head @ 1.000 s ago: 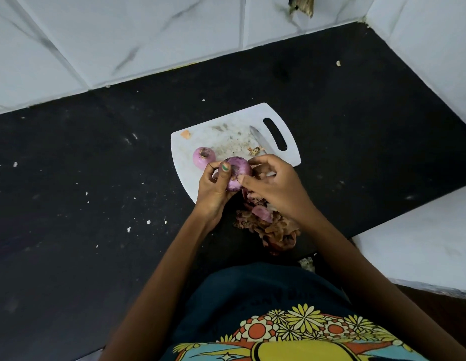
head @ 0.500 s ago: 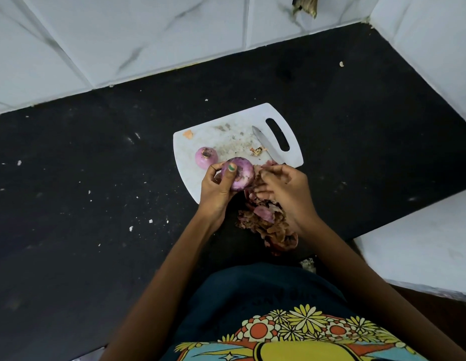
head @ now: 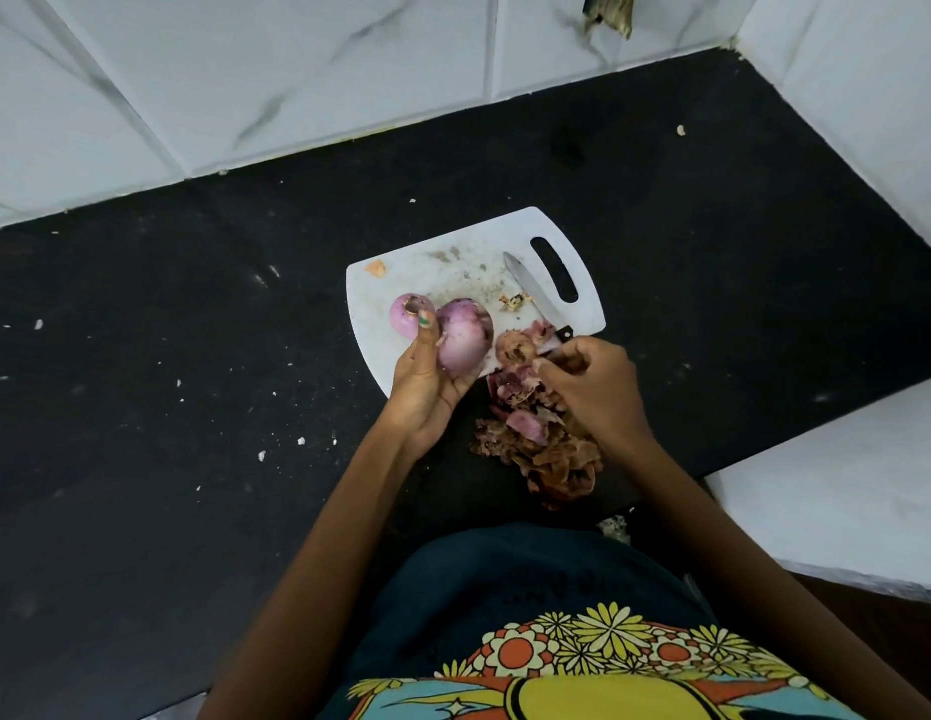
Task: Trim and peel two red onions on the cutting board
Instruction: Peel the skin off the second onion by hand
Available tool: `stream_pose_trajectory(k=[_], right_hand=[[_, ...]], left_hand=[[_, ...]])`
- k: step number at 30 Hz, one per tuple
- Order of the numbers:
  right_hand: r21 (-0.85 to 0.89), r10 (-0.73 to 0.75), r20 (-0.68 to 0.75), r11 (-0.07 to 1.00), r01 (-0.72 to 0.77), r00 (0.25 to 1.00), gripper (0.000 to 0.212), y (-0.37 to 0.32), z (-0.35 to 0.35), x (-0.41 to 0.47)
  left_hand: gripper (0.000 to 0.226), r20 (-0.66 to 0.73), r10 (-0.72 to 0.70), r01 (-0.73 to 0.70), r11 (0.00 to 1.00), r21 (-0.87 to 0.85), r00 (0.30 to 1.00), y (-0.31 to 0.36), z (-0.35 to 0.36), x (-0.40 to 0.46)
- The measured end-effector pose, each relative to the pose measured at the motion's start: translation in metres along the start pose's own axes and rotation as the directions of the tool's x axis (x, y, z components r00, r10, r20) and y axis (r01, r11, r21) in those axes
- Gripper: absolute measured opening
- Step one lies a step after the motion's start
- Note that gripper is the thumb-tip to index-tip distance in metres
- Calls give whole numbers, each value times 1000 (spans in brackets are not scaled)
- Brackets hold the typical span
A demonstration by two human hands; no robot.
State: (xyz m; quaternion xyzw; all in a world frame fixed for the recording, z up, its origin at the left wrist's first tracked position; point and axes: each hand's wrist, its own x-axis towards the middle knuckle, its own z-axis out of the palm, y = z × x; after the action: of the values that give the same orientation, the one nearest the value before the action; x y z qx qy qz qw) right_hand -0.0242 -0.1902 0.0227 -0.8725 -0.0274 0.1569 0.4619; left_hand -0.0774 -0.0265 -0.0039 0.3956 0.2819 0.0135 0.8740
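Your left hand (head: 424,379) cradled the peeled onion (head: 463,335) over the board's (head: 453,262) near edge, thumb across its left side, fingers underneath, so it sat above the palm. Its twin (head: 406,314) lay on the board just behind. Your right hand (head: 593,387) hovered over the skins (head: 541,444), fingers curled, perhaps pinching a scrap (too blurred to tell). The knife (head: 536,296) lay idle, clear of both hands.

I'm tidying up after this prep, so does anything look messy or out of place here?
Yes. The peel pile has spilled off the cutting board onto the black counter, which is also dotted with pale crumbs. The knife lies loose on the board.
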Motion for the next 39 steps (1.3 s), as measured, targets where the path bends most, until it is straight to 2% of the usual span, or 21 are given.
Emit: stream_pose_trajectory(k=[3,6,8,9,11,13,14,16,18,23,28,31,34,39], right_hand=[[-203,-77,87,975,93,993,14,-1,-3,1],[-309,-144,106,936,170,984,28,-5,-2,1],[-322,-187,80,925,203,979,25,-7,-1,2],[-281,-195,70,937,207,978,22,-9,-1,1],[-34,-135,81,990,138,987,15,-18,-2,0],[267,-37,170,964,-10,985,14,-28,-3,-3],[336,-23,200,941,-46,979,20,-31,-3,-4],[323,-35,179,946,-25,983,28,-31,1,-4],[211,-76,113,976,51,991,32,-30,4,-4],[61,-188,16,980,187,982,27,-32,6,-12],[-50,-289,11,956,289,957,23,-35,7,-11],[-51,-321,-5,946,320,947,14,-35,5,-9],[-25,-338,15,941,339,941,15,-34,3,-5],[103,-246,19,965,243,969,16,-30,-2,-1]], left_hand=[[100,16,-24,24,1000,3,1000,0,3,-2],[83,21,-39,39,999,-12,999,-1,2,-5],[71,44,-51,51,999,-14,998,-1,2,-5],[68,50,-54,55,998,-11,997,-2,2,-5],[66,59,-57,57,998,-10,997,-1,3,-6],[64,74,-54,55,998,-12,996,-1,3,-5],[62,86,-53,55,998,-20,995,-1,4,-5],[59,111,-58,61,998,-24,992,0,5,-5],[56,133,-77,76,997,7,988,-1,5,-5],[39,166,-116,104,991,82,979,-3,7,-4],[30,156,-119,99,986,131,980,-5,10,-4],[29,154,-112,93,987,130,982,-4,11,-3],[29,149,-111,92,987,131,982,-2,12,-4],[27,119,-120,105,987,119,986,-3,12,-4]])
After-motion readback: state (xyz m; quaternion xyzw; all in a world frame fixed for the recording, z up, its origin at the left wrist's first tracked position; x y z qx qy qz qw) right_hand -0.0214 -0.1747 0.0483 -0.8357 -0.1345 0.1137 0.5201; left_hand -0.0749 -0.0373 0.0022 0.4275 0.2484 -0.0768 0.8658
